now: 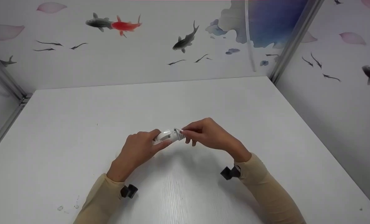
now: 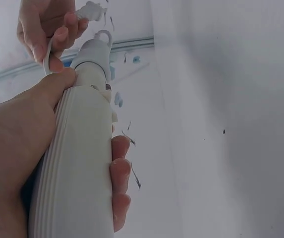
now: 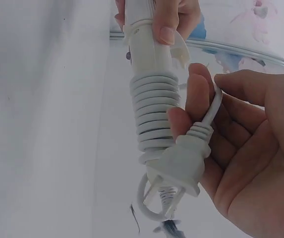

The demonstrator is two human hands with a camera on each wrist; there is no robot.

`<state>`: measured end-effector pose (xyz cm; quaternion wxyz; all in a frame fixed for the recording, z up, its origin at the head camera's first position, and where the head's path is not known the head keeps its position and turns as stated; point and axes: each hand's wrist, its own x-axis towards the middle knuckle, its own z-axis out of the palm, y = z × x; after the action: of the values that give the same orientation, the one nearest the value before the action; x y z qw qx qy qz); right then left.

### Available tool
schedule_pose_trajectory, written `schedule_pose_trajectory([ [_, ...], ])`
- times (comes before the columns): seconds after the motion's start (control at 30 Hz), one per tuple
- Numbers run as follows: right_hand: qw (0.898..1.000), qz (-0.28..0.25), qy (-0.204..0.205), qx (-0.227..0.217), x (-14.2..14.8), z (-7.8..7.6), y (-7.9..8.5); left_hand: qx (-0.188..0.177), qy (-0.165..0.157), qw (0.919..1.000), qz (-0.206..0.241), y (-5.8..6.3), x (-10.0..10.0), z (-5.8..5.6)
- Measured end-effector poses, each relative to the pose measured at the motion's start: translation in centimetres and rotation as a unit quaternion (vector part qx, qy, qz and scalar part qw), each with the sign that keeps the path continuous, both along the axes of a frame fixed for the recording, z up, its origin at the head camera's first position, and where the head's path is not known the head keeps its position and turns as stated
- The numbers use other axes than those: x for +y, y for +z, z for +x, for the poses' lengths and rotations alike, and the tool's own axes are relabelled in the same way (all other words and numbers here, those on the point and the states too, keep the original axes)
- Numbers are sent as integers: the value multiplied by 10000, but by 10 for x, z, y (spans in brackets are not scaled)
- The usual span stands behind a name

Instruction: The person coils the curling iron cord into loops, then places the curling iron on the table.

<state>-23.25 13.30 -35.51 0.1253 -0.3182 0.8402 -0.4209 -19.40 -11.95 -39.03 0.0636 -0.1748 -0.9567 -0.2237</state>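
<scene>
My left hand [image 1: 138, 147] grips a white handheld appliance [image 1: 167, 135] with a ribbed side; its kind does not show. In the left wrist view the thumb lies along the body and the fingertips [image 2: 120, 171] curl round the far side. White power cord [image 3: 154, 111] is wound in tight coils round the appliance's narrow end. My right hand [image 1: 211, 135], just right of that end, pinches the cord's loose stretch between thumb and forefinger, just above the plug. The two-pin plug [image 3: 181, 161] hangs in front of the right fingers, its prongs pointing away from the pinched cord.
Both hands are over a white table [image 1: 178, 102] with a few small marks. White panels [image 1: 154, 56] printed with fish and petals stand behind and to the right, joined by metal posts [image 1: 294, 40]. Small black devices [image 1: 230, 172] are strapped at both wrists.
</scene>
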Motion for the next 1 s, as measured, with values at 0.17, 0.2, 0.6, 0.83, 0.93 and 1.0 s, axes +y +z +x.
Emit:
schedule_pose_trajectory([
  [0.17,9997,-103,45,-222,0,1,1,266,62,9996,39,1,-2,0],
  [0.2,9995,-128,72,-268,0,1,1,336,73,9994,8,2,-2,0],
  [0.6,9992,48,265,-290,0,0,1,820,58,9966,-61,1,-2,0],
  [0.83,9971,414,584,-253,0,-3,-4,1237,56,9923,-67,-1,-2,0],
  [0.93,9943,592,850,-249,0,-4,-7,1324,112,9911,-14,0,-1,0],
  [1.0,9931,664,941,-207,0,-6,-9,1350,122,9908,15,0,-1,0],
])
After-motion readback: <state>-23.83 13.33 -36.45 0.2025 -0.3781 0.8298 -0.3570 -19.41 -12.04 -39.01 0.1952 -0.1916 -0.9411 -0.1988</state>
